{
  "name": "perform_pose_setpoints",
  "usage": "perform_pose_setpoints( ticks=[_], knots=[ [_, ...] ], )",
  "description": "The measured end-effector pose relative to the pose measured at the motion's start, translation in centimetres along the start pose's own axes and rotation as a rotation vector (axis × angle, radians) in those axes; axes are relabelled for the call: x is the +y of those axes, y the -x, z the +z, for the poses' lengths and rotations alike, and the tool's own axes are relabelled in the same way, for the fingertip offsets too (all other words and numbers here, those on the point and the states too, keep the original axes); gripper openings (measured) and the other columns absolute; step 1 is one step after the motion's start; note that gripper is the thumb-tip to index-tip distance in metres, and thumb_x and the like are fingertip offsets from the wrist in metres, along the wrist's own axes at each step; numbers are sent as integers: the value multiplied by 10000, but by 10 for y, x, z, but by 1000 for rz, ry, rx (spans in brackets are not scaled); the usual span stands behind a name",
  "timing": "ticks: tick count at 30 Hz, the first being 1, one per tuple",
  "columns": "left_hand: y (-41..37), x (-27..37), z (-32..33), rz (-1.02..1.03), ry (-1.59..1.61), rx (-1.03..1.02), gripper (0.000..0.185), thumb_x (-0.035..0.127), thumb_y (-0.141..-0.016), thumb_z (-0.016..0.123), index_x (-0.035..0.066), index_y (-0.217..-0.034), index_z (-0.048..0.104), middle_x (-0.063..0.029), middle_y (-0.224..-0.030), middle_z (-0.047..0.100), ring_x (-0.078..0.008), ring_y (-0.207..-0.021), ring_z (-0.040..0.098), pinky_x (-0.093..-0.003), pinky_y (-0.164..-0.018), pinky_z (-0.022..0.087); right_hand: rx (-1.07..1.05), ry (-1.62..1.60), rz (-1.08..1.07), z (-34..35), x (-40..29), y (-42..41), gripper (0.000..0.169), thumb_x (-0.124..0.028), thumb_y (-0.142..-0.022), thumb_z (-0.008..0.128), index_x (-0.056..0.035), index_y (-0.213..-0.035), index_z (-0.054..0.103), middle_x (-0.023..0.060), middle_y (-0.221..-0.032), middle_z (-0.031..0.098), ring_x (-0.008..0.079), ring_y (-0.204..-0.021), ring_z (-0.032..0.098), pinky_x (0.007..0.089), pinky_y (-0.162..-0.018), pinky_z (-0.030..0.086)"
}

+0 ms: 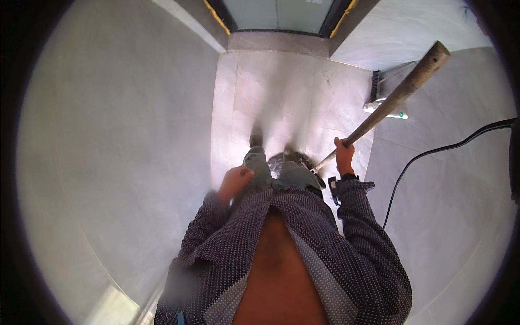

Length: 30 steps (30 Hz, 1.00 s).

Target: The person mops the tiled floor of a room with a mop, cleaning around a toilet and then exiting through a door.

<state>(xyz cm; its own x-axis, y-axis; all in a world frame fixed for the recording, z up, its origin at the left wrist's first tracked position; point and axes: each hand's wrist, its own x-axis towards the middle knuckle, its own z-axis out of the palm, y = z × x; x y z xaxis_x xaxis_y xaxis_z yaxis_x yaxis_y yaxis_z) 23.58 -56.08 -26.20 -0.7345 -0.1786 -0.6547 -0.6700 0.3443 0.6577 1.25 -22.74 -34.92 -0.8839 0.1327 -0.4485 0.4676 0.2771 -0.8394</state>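
A long wooden pole (400,91) slants up to the right, with my right hand (345,156) wrapped around its lower part. The pole's top end has a small hole. Its lower end reaches a dark, shaggy mop head (302,159) on the floor by my right foot, partly hidden behind my leg. A dark strap and a small device (333,190) sit at my right wrist. Beside my left thigh hangs my left hand (236,181), its fingers loosely curled and slightly apart, with nothing visible in it.
A glass door (278,16) in a dark frame stands ahead behind a low sill (280,43). Grey walls flank the tiled floor (276,89). At right are a dark-bristled brush (375,86) and a white cylindrical object (370,107). A black cable (418,155) curves along the right side.
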Motion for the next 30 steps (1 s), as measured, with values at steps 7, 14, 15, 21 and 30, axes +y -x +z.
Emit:
perform_pose_setpoints(
  ticks=[7, 14, 15, 21, 30],
  knots=[
    [-49, 59, -54, 80, -47, -81, 323, 271, -930, 612, -46, -980, 648, -106, -788, 688, -157, -692, 644, -303, -669, 514, 144, -69, -77, 9, -5, -4, 249, -150, -825, 729, -95, -669, 543, -48, -642, 481, 91, -611, 437, 295, -580, 385],
    [-86, 104, -115, 184, -130, -141, 304, 275, -920, 636, -25, -966, 651, -85, -788, 680, -138, -711, 635, -299, -668, 515, 284, 97, -104, 28, -4, 14, 266, -192, -820, 708, -39, -689, 534, -20, -598, 495, 104, -559, 439, 323, -522, 383],
    [-84, 127, -113, 137, -39, -153, 307, 281, -922, 637, -22, -973, 649, -84, -791, 680, -138, -711, 634, -301, -663, 514, 241, 125, -104, 25, -17, 19, 282, -226, -818, 708, -25, -723, 534, 32, -591, 520, 135, -546, 468, 343, -536, 414],
    [-79, 232, -133, 392, 290, -208, 382, 349, -985, 530, -15, -1090, 582, -113, -909, 679, -173, -834, 646, -322, -790, 502, 72, 439, -154, 30, -19, 38, 262, -274, -828, 690, -35, -834, 584, 228, -833, 646, 447, -821, 615, 478, -679, 490],
    [-36, 389, -172, 1196, 322, 115, 574, 449, -993, 448, -42, -1289, 463, -186, -1162, 604, -268, -1048, 596, -410, -954, 460, -44, 515, -199, 39, -39, 45, 148, -114, -755, 649, -50, -881, 604, 204, -876, 627, 401, -881, 599, 483, -767, 478]
  ],
)
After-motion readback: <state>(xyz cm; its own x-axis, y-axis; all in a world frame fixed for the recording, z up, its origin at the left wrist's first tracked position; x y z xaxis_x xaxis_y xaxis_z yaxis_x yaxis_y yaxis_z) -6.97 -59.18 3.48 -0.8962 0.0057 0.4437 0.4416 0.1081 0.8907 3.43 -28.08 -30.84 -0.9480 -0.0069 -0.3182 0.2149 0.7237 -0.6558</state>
